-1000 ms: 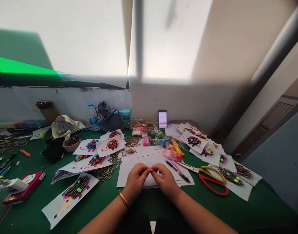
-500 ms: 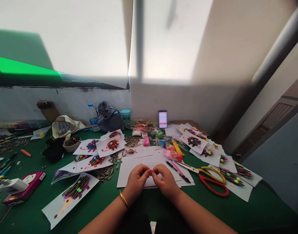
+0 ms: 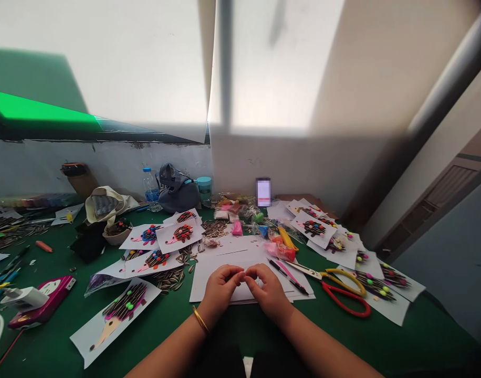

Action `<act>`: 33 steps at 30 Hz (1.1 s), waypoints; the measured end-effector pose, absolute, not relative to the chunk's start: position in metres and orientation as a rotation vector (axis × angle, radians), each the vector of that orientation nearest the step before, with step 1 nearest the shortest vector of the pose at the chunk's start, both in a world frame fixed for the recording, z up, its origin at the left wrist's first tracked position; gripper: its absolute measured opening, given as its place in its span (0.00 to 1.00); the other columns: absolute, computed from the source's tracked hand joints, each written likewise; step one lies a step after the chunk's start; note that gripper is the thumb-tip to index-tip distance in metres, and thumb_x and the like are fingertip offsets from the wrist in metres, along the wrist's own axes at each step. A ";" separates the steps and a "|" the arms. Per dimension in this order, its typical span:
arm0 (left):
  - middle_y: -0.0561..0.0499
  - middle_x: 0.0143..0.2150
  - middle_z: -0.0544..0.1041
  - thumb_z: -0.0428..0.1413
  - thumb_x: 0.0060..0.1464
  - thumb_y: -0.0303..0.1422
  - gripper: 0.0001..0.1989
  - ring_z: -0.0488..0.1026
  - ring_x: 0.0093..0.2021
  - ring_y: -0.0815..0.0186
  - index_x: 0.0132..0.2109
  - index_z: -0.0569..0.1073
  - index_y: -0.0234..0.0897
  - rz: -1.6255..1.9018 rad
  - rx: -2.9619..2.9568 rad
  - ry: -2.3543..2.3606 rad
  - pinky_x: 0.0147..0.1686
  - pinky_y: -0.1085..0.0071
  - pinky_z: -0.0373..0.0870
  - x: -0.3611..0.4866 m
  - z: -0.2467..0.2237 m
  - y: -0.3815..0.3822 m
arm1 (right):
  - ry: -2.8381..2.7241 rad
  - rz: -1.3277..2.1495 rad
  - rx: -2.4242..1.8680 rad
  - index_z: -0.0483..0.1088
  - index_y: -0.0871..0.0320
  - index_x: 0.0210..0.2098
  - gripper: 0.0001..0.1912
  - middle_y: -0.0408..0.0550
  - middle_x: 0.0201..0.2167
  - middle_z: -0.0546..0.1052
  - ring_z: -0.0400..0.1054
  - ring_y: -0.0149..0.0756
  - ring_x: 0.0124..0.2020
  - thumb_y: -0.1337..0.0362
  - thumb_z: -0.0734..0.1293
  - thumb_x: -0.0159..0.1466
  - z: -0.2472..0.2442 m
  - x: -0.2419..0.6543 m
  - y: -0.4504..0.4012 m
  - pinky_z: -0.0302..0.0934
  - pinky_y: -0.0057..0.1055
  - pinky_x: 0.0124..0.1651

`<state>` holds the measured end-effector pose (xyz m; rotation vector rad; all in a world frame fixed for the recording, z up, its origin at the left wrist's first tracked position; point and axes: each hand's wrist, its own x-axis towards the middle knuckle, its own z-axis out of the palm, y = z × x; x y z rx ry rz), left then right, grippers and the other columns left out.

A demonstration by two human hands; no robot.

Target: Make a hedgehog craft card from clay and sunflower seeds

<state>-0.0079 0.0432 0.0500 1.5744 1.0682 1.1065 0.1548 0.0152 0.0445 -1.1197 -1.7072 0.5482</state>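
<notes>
My left hand point(image 3: 223, 286) and my right hand point(image 3: 266, 289) meet fingertip to fingertip over a stack of white paper point(image 3: 209, 262). Both are closed in a pinch, and whatever sits between the fingertips is too small or too hidden to make out. A gold bangle circles my left wrist. Just right of my right hand, a black pen point(image 3: 291, 278) and a pink pen point(image 3: 288, 271) lie on the paper. Packets of pink and red modelling clay point(image 3: 282, 249) rest beyond them, and sunflower seeds point(image 3: 171, 281) are scattered left of the paper.
Scissors point(image 3: 345, 291) with red and yellow handles lie at right. Paper hedgehogs covered in seeds and coloured balls form piles at right point(image 3: 345, 254) and left point(image 3: 177, 233), with one card point(image 3: 118, 320) nearer. A phone point(image 3: 263, 192) leans on the wall. A magenta power bank point(image 3: 43, 302) lies far left.
My hands stay together over the paper with only slight finger movement. The whole view has shifted a little.
</notes>
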 end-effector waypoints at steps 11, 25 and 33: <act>0.49 0.30 0.76 0.57 0.55 0.42 0.13 0.71 0.32 0.64 0.33 0.75 0.36 1.054 1.616 1.012 0.35 0.69 0.69 -0.007 0.054 0.040 | -1.705 0.562 -1.095 0.70 0.55 0.32 0.11 0.45 0.31 0.74 0.66 0.36 0.36 0.60 0.60 0.69 0.043 0.155 0.014 0.60 0.32 0.41; 0.48 0.32 0.77 0.54 0.57 0.46 0.17 0.72 0.34 0.63 0.36 0.76 0.37 0.985 1.692 1.047 0.36 0.70 0.68 -0.008 0.050 0.040 | -1.600 0.568 -1.113 0.69 0.55 0.33 0.10 0.45 0.30 0.73 0.66 0.35 0.35 0.58 0.62 0.67 0.040 0.156 0.017 0.60 0.32 0.40; 0.49 0.32 0.76 0.54 0.57 0.45 0.16 0.70 0.33 0.64 0.34 0.75 0.37 0.972 1.808 1.134 0.33 0.70 0.66 -0.006 0.046 0.041 | -1.595 0.564 -1.106 0.69 0.55 0.43 0.10 0.46 0.35 0.74 0.67 0.36 0.38 0.58 0.62 0.66 0.037 0.157 0.017 0.61 0.33 0.43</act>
